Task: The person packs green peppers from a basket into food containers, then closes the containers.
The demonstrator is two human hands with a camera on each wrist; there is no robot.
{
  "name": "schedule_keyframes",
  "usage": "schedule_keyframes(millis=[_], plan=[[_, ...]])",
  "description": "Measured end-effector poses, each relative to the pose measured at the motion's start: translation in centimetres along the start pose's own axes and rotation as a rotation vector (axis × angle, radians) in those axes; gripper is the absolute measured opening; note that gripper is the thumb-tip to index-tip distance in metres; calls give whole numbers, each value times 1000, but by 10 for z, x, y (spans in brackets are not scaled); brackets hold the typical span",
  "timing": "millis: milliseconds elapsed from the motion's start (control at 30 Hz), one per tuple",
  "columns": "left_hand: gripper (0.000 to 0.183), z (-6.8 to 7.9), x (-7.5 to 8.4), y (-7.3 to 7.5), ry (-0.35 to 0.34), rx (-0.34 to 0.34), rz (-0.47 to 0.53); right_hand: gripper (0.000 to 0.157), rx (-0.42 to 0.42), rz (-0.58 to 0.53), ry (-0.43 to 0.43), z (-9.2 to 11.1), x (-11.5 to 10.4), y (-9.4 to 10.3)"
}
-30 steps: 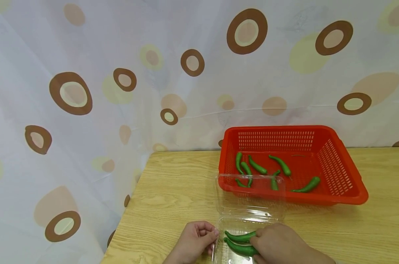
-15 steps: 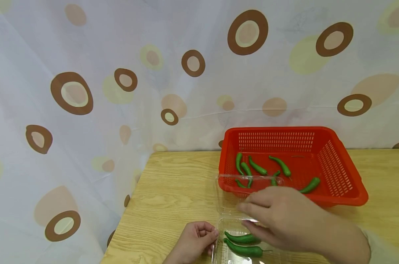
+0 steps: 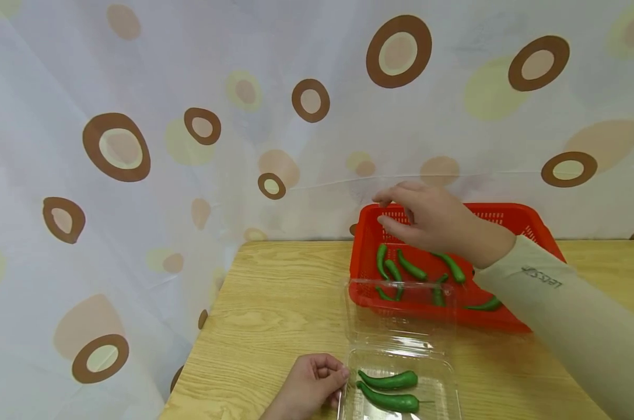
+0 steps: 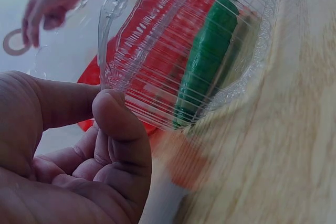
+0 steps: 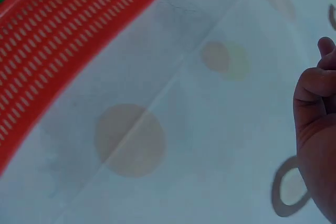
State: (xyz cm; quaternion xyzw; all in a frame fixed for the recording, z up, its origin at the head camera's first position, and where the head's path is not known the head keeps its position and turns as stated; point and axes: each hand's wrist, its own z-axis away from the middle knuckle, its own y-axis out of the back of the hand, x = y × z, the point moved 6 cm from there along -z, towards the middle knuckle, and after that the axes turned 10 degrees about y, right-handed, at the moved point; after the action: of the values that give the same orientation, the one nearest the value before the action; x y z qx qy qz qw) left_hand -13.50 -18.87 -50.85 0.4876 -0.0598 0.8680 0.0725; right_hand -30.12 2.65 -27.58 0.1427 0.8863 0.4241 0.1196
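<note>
My left hand [image 3: 307, 385] pinches the left rim of a clear plastic clamshell box [image 3: 442, 373] between thumb and forefinger, plainly seen in the left wrist view, where the hand [image 4: 89, 145] is large. The box's lid [image 3: 400, 318] is raised behind it. Two green chili peppers, an upper one [image 3: 390, 381] and a lower one [image 3: 392, 401], lie side by side in the box. My right hand [image 3: 432, 219] is raised over the red basket [image 3: 356, 251], fingers spread and loosely bent, holding nothing. In the right wrist view the hand [image 5: 317, 114] shows at the edge.
Several green chili peppers [image 3: 412, 266] lie scattered in the slotted basket, partly behind the lid and right forearm. Basket and box stand on a wooden table [image 3: 264, 297]. A patterned curtain [image 3: 233, 146] hangs behind the table and along its left side.
My right hand has let go of the chili peppers in the box and risen up and away, over the basket. The left hand has stayed at the box's rim.
</note>
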Motion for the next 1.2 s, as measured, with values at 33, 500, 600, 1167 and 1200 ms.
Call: schedule_keyframes(millis=[33, 500, 600, 1167, 1200], plan=[[17, 0, 0, 0, 1, 1, 0, 32, -55, -9, -49, 1, 10, -10], [12, 9, -2, -9, 8, -1, 36, 36, -515, -111, -349, 32, 93, -107], [12, 9, 0, -13, -1, -2, 38, 37, -560, -126, -349, 36, 97, -118], [10, 12, 2, -25, -5, -22, 59, 16, -758, -183, -380, 65, 102, -153], [10, 11, 2, -25, -5, -23, 61, 16, -760, -192, -394, 66, 102, -154]])
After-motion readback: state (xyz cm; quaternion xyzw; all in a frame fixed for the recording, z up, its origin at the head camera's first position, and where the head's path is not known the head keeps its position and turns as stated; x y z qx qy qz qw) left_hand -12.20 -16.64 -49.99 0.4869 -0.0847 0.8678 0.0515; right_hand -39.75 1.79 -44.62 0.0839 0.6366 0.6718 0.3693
